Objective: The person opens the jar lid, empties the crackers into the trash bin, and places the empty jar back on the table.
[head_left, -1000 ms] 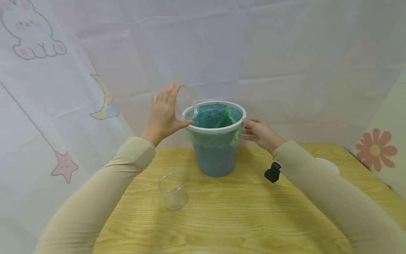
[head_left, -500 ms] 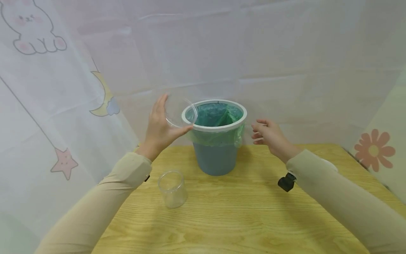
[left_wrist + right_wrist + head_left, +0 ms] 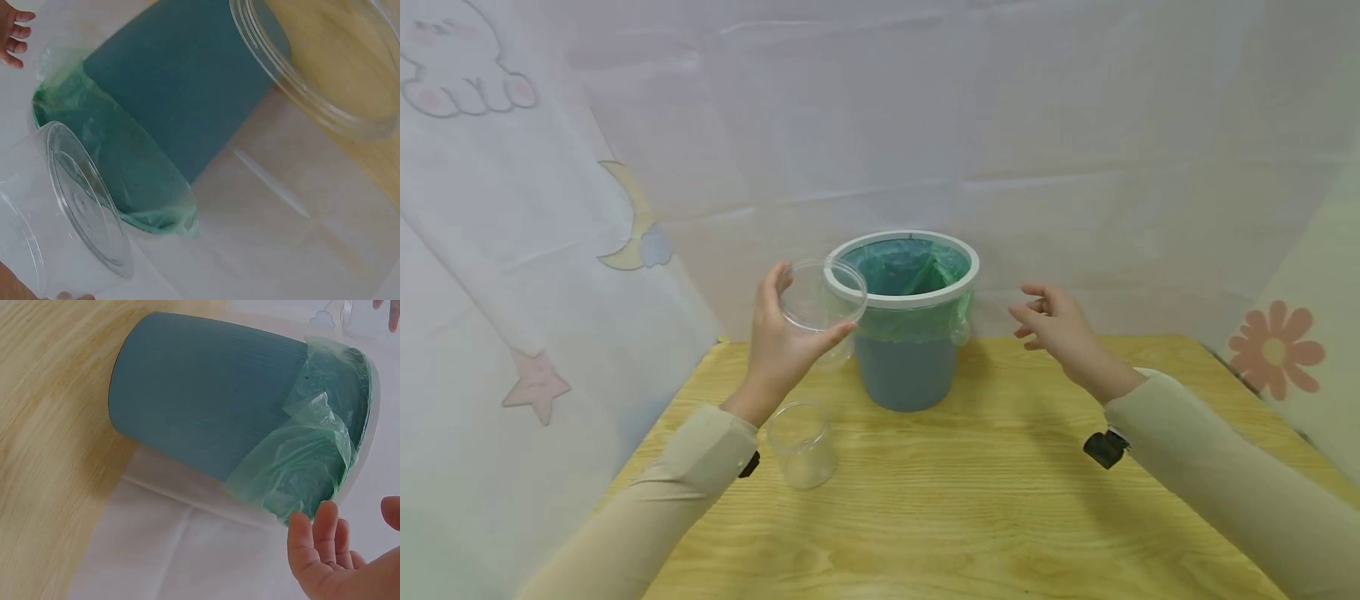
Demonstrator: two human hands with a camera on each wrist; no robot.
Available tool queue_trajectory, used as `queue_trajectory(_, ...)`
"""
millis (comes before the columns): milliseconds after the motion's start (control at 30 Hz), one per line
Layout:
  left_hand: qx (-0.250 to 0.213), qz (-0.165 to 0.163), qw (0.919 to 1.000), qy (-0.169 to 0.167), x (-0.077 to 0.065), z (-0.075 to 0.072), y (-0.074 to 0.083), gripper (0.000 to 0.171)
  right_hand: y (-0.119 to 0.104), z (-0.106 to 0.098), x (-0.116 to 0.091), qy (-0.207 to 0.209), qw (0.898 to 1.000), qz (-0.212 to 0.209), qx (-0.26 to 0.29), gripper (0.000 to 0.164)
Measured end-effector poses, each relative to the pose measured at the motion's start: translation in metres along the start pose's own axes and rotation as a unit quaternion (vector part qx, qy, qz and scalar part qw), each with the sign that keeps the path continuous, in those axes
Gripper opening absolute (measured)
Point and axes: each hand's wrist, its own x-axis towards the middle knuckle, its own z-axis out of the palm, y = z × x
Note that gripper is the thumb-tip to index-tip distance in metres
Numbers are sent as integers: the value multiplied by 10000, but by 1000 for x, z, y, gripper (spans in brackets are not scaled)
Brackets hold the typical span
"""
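Note:
My left hand [image 3: 778,337] grips a clear plastic jar [image 3: 842,312] by its side, thumb in front and fingers behind. The jar stands nearly upright at the left of a blue bin [image 3: 906,371], overlapping its white rim [image 3: 901,302] in the head view. Its round base [image 3: 87,200] shows in the left wrist view. A green bag [image 3: 262,469] lines the bin and folds over its outside. My right hand [image 3: 1063,329] hovers right of the bin, holding nothing, fingers loosely bent; the right wrist view shows its fingertips [image 3: 300,531] near the bag's edge.
A second clear jar [image 3: 805,458] stands on the wooden table [image 3: 970,500], in front and left of the bin. A white object [image 3: 1150,372] sits at right, mostly behind my sleeve. Printed cloth [image 3: 1075,125] hangs behind the table.
My left hand has drawn the jar down and left from over the bin, turning it from tilted to nearly upright. My right hand has left the bin's rim and moved right.

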Motion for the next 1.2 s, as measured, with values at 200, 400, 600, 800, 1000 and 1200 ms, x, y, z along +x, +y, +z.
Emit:
queue_trajectory(200,-468,-478,9977,51,-19,7,5,103,3,-7,-13,-20,9983,-169,-560,64)
queue_trajectory(400,-833,-962,9918,-83,-28,13,6,101,9,-11,-22,-43,9932,-410,-1092,62)
queue_trajectory(600,-1240,-1344,9831,-113,-36,21,9,101,10,-14,-32,-142,9893,-428,-1388,66)
queue_trajectory(800,-1536,-1564,9754,-249,-57,34,6,106,14,-18,-44,-189,9849,-565,-1624,66)
queue_trajectory(1000,-1653,-1823,9690,-239,-75,43,0,113,21,-18,-51,-216,9790,-781,-1869,64)
queue_trajectory(1200,-1679,-1870,9673,-324,-88,53,-1,117,23,-15,-54,-254,9753,-721,-2070,65)
